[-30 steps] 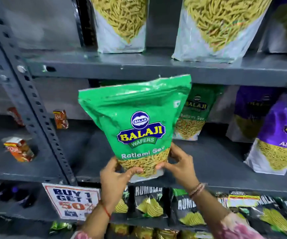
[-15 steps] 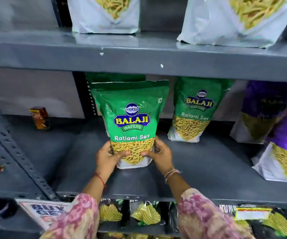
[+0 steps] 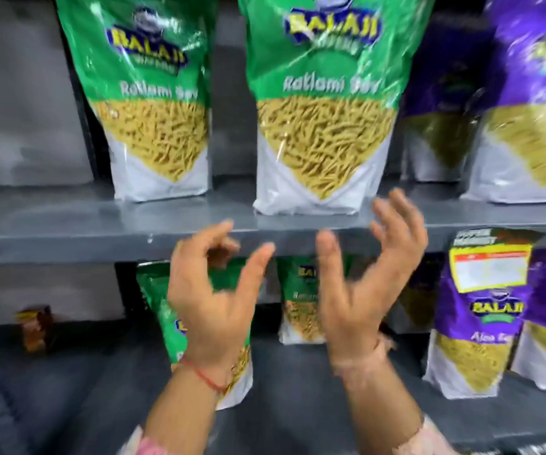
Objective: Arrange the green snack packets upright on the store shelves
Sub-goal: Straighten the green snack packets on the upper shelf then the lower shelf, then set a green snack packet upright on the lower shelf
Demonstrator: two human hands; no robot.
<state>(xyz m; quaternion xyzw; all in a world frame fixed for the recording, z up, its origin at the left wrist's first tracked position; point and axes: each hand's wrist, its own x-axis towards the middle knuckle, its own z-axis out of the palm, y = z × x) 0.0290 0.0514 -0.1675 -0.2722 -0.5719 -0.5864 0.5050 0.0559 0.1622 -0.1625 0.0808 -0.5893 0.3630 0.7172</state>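
Observation:
Two green Balaji Ratlami Sev packets stand upright on the upper grey shelf (image 3: 68, 221): one at the left (image 3: 153, 103) and a larger-looking one in the middle (image 3: 324, 119). On the lower shelf a green packet (image 3: 156, 303) stands upright, mostly hidden behind my left hand (image 3: 212, 300). Another green packet (image 3: 298, 307) stands further back between my hands. My right hand (image 3: 367, 290) is raised in front of the upper shelf's edge, just below the middle packet. Both hands have their fingers spread and hold nothing.
Purple Balaji Aloo Sev packets stand at the right on both shelves, upper (image 3: 534, 103) and lower (image 3: 475, 323); the lower one carries a yellow label. A small brown box (image 3: 35, 328) sits at the back left of the lower shelf. Grey wall panels fill the left.
My hands have let go of the green packet, which now stands on the lower shelf, and have risen with fingers apart. The view has tilted up towards the upper shelf.

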